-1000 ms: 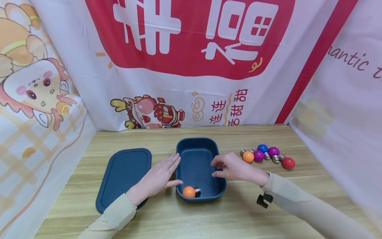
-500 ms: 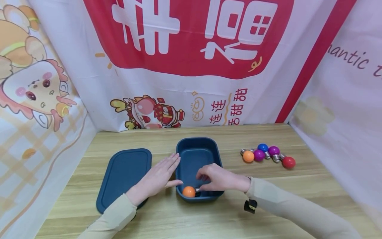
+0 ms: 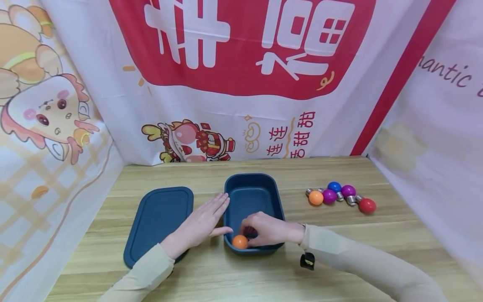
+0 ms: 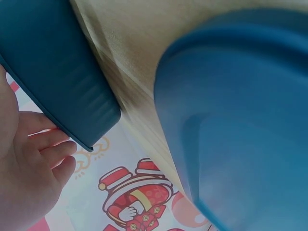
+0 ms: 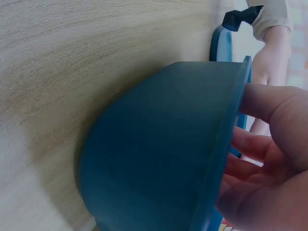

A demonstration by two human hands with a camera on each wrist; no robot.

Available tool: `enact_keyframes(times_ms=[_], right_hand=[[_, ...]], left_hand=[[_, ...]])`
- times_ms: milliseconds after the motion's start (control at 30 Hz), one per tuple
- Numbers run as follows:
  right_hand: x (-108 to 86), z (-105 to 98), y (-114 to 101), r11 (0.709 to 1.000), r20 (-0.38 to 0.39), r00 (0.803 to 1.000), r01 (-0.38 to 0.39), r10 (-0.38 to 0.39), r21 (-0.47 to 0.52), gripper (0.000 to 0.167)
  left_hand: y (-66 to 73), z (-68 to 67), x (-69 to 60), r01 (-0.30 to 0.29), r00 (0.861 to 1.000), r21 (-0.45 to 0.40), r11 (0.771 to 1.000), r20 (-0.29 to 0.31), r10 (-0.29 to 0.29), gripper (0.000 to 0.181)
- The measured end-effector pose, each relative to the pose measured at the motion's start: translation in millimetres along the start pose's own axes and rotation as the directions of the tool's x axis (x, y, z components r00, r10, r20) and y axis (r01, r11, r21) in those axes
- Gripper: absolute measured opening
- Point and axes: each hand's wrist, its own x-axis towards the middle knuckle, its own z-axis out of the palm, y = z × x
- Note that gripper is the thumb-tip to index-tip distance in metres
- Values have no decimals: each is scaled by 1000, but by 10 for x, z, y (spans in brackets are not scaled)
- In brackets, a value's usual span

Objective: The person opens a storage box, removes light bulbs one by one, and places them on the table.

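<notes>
An orange light bulb (image 3: 240,241) lies at the near left corner inside a dark blue box (image 3: 281,201). My right hand (image 3: 264,230) reaches over the box's right wall and pinches this bulb near its metal base, which the fingers cover. In the right wrist view the box wall (image 5: 159,144) hides the bulb, and the curled fingers (image 5: 250,144) dip behind the rim. My left hand (image 3: 200,224) rests with straight fingers against the box's left side. The left wrist view has those fingers (image 4: 53,144) at the rim.
A dark blue lid (image 3: 158,226) lies flat left of the box. Right of the box several bulbs sit together: orange (image 3: 315,197), purple (image 3: 329,196), blue (image 3: 334,187), another purple (image 3: 349,191) and red (image 3: 367,205). A printed cloth (image 3: 241,105) stands behind the wooden table (image 3: 211,272).
My right hand has moved from the box's right rim down and left to the orange bulb, and its fingers have closed in on it. The left hand stays in place.
</notes>
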Motion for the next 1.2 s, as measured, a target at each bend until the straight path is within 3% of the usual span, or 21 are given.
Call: enact_keyframes(times_ms=[333,1200], right_hand=[[56,26,-21,1000,27,1000,-7,7,-3,22],[83,67,6,999,42,999,-11,9,48,22]], left_hand=[[3,-17,2,-27,999,15,1000,-31,28,88],[14,-13,-13,-21,999,8,1000,-30,21,89]])
